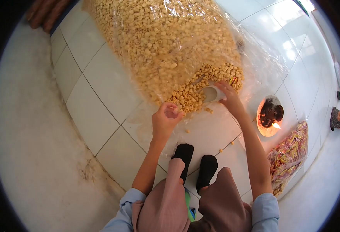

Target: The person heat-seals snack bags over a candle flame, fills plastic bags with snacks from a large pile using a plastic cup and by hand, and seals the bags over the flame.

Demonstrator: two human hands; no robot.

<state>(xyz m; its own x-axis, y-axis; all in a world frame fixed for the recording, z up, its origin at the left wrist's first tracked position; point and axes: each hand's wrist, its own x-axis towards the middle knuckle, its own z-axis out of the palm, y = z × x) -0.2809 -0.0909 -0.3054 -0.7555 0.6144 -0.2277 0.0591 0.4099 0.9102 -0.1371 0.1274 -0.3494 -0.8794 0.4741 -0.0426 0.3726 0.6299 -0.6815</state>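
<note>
A big clear plastic bag (166,38) full of small yellow, ring-shaped snack pieces (187,96) lies on the floor, its mouth towards me. My right hand (228,94) grips a white cup (210,94) by its side, and the cup lies tilted among the loose pieces at the mouth. To the left, my left hand (166,119) is closed, thumb and fingers pinching thin clear plastic at the near edge of the pile. Whether that plastic belongs to the big bag or is a separate small one, I cannot tell.
Right of my right forearm, a lit flame (276,125) burns beside a dark pot on a round plate (263,129). Near it lies a bag of colourful small packets (290,152). A few snack pieces (221,150) are scattered on the tiles by my feet (206,170).
</note>
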